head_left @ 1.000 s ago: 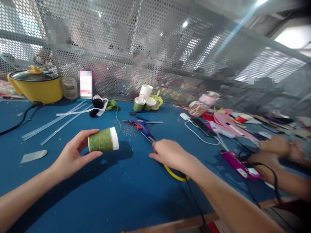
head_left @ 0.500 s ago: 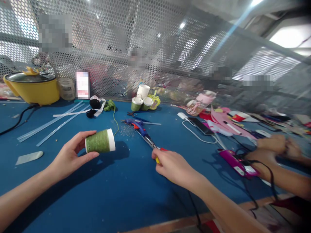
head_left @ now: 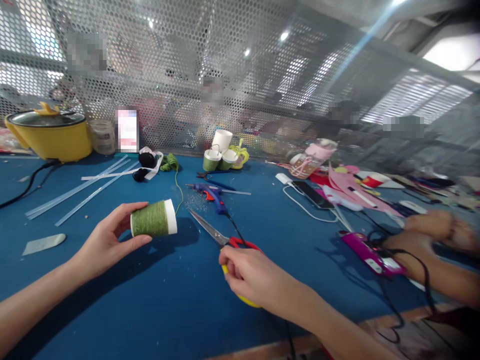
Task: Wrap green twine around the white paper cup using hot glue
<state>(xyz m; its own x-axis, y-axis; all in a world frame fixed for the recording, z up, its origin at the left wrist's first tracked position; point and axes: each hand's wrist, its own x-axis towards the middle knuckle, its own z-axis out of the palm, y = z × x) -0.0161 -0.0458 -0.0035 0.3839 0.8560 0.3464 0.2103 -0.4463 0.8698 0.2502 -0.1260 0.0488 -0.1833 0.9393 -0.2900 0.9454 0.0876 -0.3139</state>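
Note:
My left hand (head_left: 107,242) grips a paper cup wrapped in green yarn (head_left: 153,218), held on its side a little above the blue table (head_left: 180,300). A thin green strand runs from the cup back toward a loose bundle of green yarn (head_left: 169,161). My right hand (head_left: 249,275) is closed round the red and yellow handles of a pair of scissors (head_left: 221,237). The metal blades point up and left toward the cup, with their tips just short of it. A blue glue gun (head_left: 210,192) lies beyond the scissors.
A yellow cooker (head_left: 48,132), clear glue sticks (head_left: 78,190), several wrapped cups (head_left: 221,155) and a phone on a white cable (head_left: 313,195) lie further back. Another person's hands (head_left: 431,235) work at the right by a pink device (head_left: 369,255). Perforated mesh (head_left: 225,75) closes the rear.
My right hand has picked the scissors up from beside the glue gun and drawn them toward me and to the left. The cup in my left hand has stayed nearly still.

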